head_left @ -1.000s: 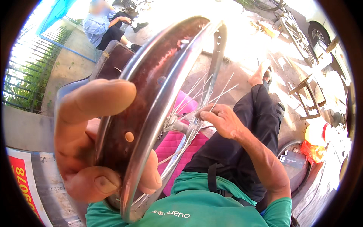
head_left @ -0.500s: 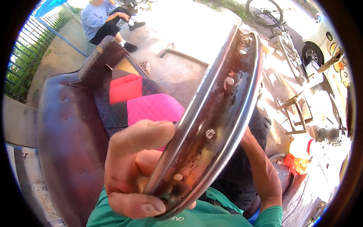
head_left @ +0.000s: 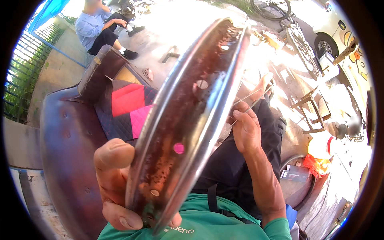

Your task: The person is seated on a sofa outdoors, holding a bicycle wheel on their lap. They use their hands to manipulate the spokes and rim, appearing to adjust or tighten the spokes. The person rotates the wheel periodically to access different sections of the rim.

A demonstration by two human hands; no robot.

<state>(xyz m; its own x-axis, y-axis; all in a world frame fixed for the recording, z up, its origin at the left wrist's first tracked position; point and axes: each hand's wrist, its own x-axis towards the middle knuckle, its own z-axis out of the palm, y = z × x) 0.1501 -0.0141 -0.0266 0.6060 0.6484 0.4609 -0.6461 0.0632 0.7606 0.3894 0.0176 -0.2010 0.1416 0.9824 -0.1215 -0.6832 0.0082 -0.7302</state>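
The left head-worn fisheye looks steeply down from above a green shirt [head_left: 224, 220] at the lower edge; the wheel rim [head_left: 187, 120] looms close at centre, a seated person [head_left: 99, 37] far off, upper left.

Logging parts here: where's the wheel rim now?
In the head view, the wheel rim slants at centre, gripped by the left hand, left of the right hand.

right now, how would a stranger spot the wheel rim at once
Find the brown sofa on the left, then the left hand in front of it. That grips the wheel rim, whose rusty, holed band between shiny edges distinguishes it from the bicycle beyond.
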